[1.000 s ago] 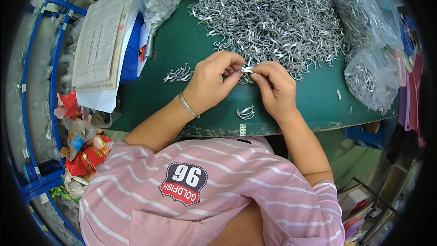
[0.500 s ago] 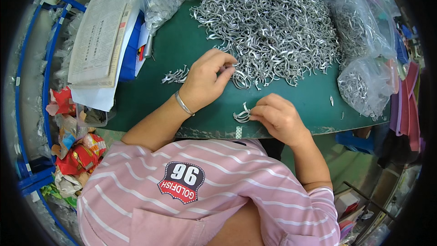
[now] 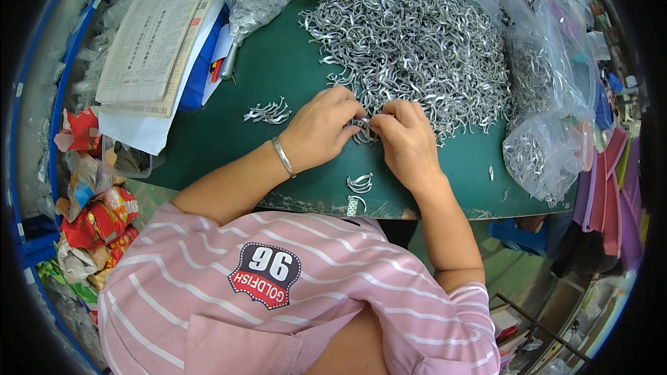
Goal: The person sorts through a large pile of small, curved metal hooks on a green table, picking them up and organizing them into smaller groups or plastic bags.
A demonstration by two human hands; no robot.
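A large heap of small curved silver metal pieces (image 3: 417,48) covers the far middle of the green table. At its near edge my left hand (image 3: 323,126), with a metal bangle on the wrist, is closed in a pinch on a curved metal piece (image 3: 360,122). Fingertips of my right hand (image 3: 408,144) are pressed together close beside it; what they grip is mostly hidden. To the left of my left hand lies a small row of curved pieces (image 3: 268,112). Another small group of curved pieces (image 3: 360,182) rests near the table's front edge.
Papers and a newspaper (image 3: 156,48) lean over a blue holder at the left. Clear plastic bags of metal pieces (image 3: 538,149) stand along the heap's right side, and further bags (image 3: 253,3) sit at the back. A blue rack (image 3: 52,111) is at far left.
My right hand has moved up from the front edge to the heap beside my left hand, leaving the small group of curved pieces on the table. The view has shifted slightly.
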